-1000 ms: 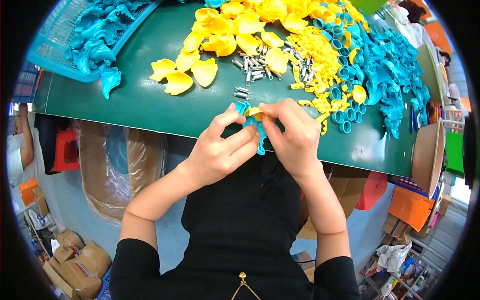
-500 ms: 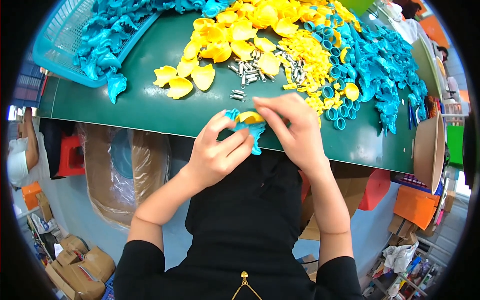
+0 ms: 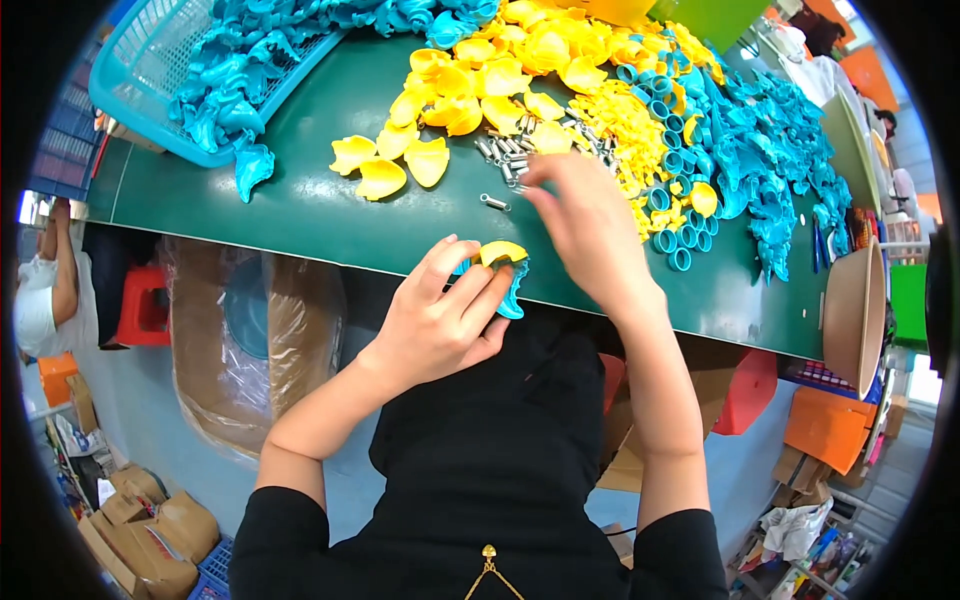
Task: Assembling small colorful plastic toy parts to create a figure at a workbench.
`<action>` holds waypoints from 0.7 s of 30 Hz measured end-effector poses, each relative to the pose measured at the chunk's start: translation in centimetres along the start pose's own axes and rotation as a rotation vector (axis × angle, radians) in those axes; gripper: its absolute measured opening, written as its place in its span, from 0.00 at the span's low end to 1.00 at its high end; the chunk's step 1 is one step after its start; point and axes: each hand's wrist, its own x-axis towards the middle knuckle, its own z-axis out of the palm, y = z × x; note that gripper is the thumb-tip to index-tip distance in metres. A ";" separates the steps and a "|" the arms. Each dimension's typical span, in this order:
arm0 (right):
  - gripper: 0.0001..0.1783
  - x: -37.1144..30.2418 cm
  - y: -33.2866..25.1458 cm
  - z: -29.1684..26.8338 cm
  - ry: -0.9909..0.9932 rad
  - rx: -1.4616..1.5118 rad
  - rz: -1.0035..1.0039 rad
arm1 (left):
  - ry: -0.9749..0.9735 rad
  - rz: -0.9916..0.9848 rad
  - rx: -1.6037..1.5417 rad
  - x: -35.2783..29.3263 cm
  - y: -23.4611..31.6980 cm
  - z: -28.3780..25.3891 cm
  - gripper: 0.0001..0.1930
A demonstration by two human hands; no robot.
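Note:
My left hand (image 3: 430, 312) is closed round a blue plastic piece (image 3: 512, 295) with a curved yellow piece (image 3: 503, 252) set against it, just over the table's front edge. Its fingers cover much of both. Up and to the right, my right hand (image 3: 585, 225) reaches over the table beside the small metal springs (image 3: 508, 150), thumb and index finger drawn together. What lies between those fingertips, if anything, is hidden. A single spring (image 3: 495, 202) lies apart from the pile, left of my right hand.
Yellow curved shells (image 3: 455, 100) and small yellow parts (image 3: 625, 125) cover the middle of the green table (image 3: 300, 210). Blue rings (image 3: 672, 240) and blue pieces (image 3: 770, 150) lie on the right. A blue basket (image 3: 200, 150) stands far left, a beige bowl (image 3: 855, 315) at the right edge.
My right hand has left the blue and yellow pieces and moved away toward the springs. One spring lies alone where two lay together. The left hand keeps its hold.

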 end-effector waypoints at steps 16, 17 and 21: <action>0.07 -4.4 -0.3 -2.1 -0.319 0.919 0.775 | 0.044 0.096 -0.039 -0.8 -1.2 1.4 0.19; 0.06 -4.2 -0.3 -1.9 -0.327 0.915 0.792 | 0.066 0.110 -0.029 -0.6 -1.3 1.3 0.16; 0.05 -2.8 0.3 -2.6 -0.497 0.841 0.794 | 0.073 0.129 -0.062 -0.5 -1.4 1.5 0.16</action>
